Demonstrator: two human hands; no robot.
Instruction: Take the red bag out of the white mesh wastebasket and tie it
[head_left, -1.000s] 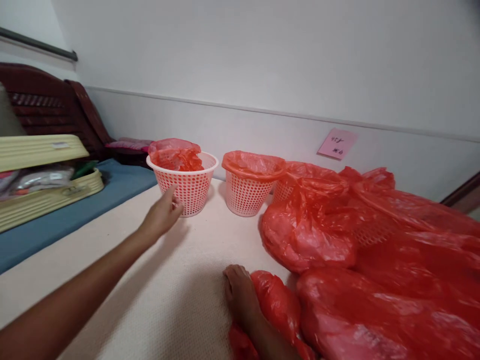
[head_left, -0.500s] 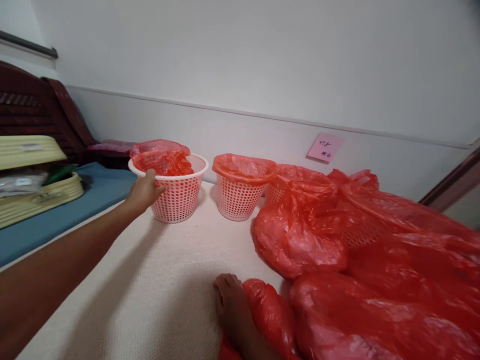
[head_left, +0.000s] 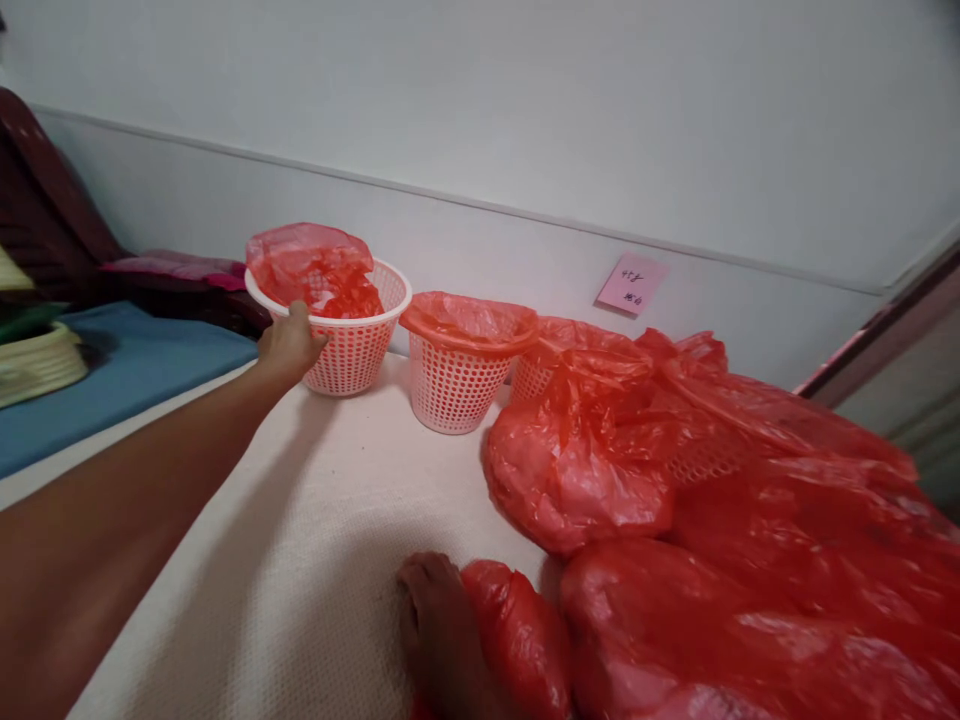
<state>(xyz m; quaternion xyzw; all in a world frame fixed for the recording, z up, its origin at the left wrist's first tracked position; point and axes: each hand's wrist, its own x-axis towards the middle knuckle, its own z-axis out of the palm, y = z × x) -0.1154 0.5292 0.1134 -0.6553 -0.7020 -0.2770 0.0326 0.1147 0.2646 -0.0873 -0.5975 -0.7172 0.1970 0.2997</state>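
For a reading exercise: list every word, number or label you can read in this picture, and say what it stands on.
Pink sticky note on the wall: two short lines of handwriting, too small and blurred to read.
No readable text on the baskets, the red bags or anything else.

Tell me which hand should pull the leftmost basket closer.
Left. The left hand already grips the rim of the leftmost basket, thumb over the edge. The right hand rests far nearer, against a crumpled red bag, so it would probably need a long reach.
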